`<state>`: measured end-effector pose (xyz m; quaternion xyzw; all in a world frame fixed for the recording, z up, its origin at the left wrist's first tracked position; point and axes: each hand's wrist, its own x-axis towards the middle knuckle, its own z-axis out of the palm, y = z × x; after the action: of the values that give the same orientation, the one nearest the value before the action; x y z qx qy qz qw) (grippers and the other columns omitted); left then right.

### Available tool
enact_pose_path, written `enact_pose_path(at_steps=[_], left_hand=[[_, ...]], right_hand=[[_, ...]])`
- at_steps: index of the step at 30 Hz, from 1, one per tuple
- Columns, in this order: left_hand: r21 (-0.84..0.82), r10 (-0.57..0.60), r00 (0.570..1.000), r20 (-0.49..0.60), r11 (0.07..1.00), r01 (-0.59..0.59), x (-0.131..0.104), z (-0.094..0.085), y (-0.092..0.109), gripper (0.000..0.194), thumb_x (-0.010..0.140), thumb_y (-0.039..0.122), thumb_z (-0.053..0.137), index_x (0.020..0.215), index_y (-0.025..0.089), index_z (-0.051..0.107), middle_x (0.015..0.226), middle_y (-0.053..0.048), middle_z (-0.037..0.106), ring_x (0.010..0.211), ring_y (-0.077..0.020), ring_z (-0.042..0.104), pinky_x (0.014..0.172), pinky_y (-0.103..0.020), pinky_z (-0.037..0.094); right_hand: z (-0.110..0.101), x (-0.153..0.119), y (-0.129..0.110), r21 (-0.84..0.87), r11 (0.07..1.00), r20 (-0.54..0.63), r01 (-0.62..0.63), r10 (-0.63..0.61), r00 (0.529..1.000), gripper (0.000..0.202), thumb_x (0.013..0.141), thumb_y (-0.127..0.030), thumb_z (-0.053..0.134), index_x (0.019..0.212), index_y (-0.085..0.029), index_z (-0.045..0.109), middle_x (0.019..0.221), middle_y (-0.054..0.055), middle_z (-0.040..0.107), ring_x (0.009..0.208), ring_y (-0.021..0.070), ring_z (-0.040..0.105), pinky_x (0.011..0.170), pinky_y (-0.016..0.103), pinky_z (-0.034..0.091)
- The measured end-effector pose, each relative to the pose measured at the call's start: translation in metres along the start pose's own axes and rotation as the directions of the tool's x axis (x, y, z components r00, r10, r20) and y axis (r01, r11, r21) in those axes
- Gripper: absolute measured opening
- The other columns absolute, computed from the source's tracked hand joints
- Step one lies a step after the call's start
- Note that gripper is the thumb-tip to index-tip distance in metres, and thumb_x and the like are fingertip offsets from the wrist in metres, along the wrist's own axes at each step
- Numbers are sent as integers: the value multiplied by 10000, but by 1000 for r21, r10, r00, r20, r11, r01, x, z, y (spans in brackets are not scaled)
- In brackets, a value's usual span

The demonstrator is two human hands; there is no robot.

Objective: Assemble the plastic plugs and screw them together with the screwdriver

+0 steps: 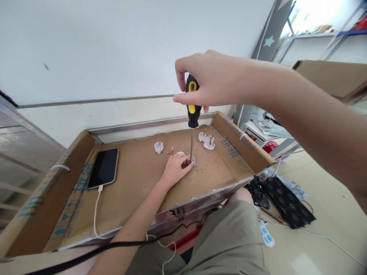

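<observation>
My right hand (200, 82) grips the black and yellow handle of a screwdriver (193, 114), which stands upright with its shaft pointing down. The tip meets a small clear plastic piece (193, 162) on the cardboard. My left hand (178, 167) pinches that piece from the left, fingers closed beside the shaft; its exact shape is mostly covered. Several similar clear pieces with metal parts lie farther back, one clear piece (158, 147) to the left and a cluster of clear pieces (208, 141) to the right. Some small screws (170, 151) rest near my left fingers.
The cardboard-lined table (134, 175) has raised cardboard sides. A phone (103, 168) with a white charging cable (96, 214) lies at the left. A black cable (94, 253) crosses my left forearm. Black plastic sheets (288, 202) lie on the floor at the right. A white wall (114, 49) stands behind.
</observation>
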<state>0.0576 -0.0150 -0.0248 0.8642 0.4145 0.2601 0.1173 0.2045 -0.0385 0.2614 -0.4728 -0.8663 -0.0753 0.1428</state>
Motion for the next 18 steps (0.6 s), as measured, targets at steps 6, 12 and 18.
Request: enact_pose_path(at_steps=[6, 12, 18], left_hand=[[54, -19, 1000, -6, 998, 19, 3, 1, 3, 220, 859, 382, 538, 740, 197, 554, 818, -8, 601, 866, -190, 553, 772, -313, 359], [46, -24, 1000, 19, 999, 23, 3, -1, 4, 203, 858, 371, 544, 751, 199, 567, 823, -5, 607, 865, -188, 552, 781, -315, 361], [-5, -18, 999, 27, 1000, 18, 4, 0, 4, 124, 862, 322, 549, 905, 243, 636, 931, -2, 653, 968, -198, 556, 841, -334, 357]], right_hand=[[12, 0, 1, 142, 979, -247, 146, -108, 963, 295, 740, -444, 670, 714, -186, 529, 657, -11, 527, 565, 80, 400, 513, 237, 253], [48, -8, 1, 927, 367, -81, 75, 3, 997, 406, 750, -563, 609, 664, -186, 482, 656, 12, 575, 617, 128, 563, 579, 272, 460], [77, -10, -3, 958, 194, -277, 211, 445, 851, 456, 727, -544, 627, 575, -194, 377, 501, -38, 420, 388, 80, 378, 401, 252, 315]])
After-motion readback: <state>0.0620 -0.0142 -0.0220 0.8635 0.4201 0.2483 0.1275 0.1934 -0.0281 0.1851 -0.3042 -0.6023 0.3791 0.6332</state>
